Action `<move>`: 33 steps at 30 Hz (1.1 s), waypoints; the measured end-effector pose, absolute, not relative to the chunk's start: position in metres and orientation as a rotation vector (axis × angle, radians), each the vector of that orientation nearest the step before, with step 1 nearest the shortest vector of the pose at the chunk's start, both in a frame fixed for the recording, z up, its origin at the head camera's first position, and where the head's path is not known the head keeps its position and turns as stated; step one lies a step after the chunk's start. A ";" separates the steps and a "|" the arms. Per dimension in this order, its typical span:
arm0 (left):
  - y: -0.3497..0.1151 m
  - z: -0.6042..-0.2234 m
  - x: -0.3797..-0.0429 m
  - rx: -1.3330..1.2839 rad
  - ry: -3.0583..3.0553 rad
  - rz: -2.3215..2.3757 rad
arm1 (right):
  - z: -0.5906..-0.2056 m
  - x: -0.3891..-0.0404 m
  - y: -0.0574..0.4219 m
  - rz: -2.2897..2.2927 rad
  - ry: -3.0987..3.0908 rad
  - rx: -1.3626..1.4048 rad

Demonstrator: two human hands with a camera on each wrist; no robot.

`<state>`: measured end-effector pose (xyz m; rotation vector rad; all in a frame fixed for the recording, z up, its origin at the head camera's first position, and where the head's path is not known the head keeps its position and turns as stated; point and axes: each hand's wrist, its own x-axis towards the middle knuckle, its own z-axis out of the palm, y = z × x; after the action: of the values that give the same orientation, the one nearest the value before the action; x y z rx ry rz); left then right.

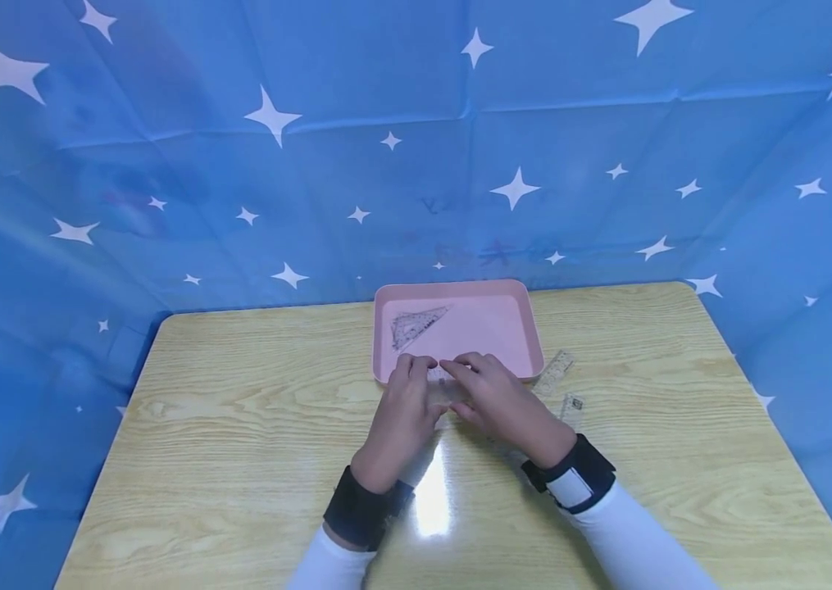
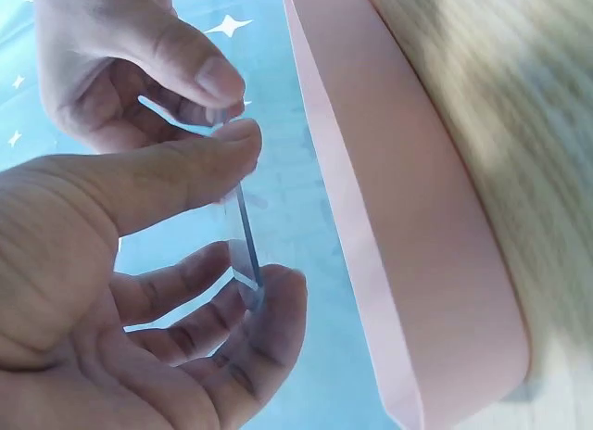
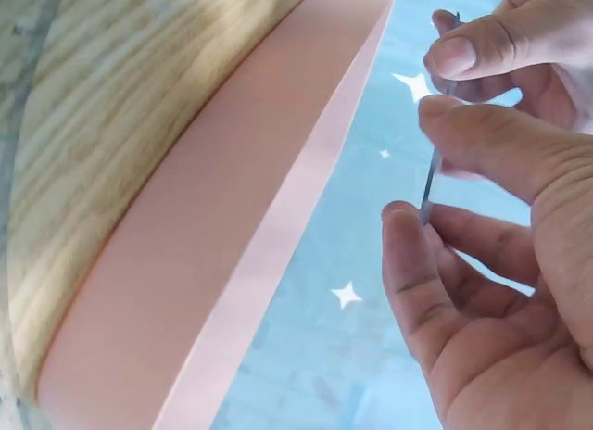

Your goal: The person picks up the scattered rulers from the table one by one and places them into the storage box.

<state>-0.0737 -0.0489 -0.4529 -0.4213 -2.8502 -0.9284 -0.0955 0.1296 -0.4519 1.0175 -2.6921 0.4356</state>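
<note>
Both hands hold a thin clear plastic measuring piece [image 1: 442, 385] with fine printed marks, just over the near edge of the pink tray [image 1: 460, 287]. My left hand [image 1: 402, 414] pinches one end between thumb and fingertips; my right hand [image 1: 504, 407] pinches the other. From the left wrist view the piece [image 2: 248, 231] shows nearly edge-on, a narrow transparent strip. The right wrist view also catches its thin edge [image 3: 432, 184]. Fingers cover both ends, and I cannot tell its full outline. Inside the tray, at its left, lies a clear set square [image 1: 416, 326].
Right of the tray a clear ruler [image 1: 554, 373] lies slantwise on the wooden table [image 1: 238, 426]. Another clear ruler [image 1: 572, 408] is nearer, partly behind the right wrist. A blue cloth with white stars [image 1: 416, 188] hangs behind the table.
</note>
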 end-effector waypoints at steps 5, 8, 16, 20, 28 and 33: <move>-0.056 -0.448 -0.083 -0.485 -2.838 -0.941 | -0.445 -0.103 0.126 0.451 -2.725 0.987; -0.059 -0.444 -0.090 -0.513 -2.841 -0.949 | -0.442 -0.109 0.125 0.448 -2.737 0.985; -0.064 -0.438 -0.106 -0.533 -2.890 -0.868 | -0.437 -0.122 0.126 0.437 -2.769 0.985; -0.066 -0.437 -0.113 -0.584 -2.910 -0.810 | -0.436 -0.127 0.126 0.431 -2.764 0.998; -0.071 -0.436 -0.127 -0.704 -2.951 -0.661 | -0.434 -0.140 0.123 0.300 -2.764 1.028; -0.073 -0.435 -0.136 -0.800 -2.937 -0.549 | -0.432 -0.145 0.121 0.230 -2.796 1.041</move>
<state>-0.1360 -0.0728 -0.4348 -0.8002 -2.9366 -0.5491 -0.1447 0.1215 -0.4324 1.0409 -2.7962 0.2301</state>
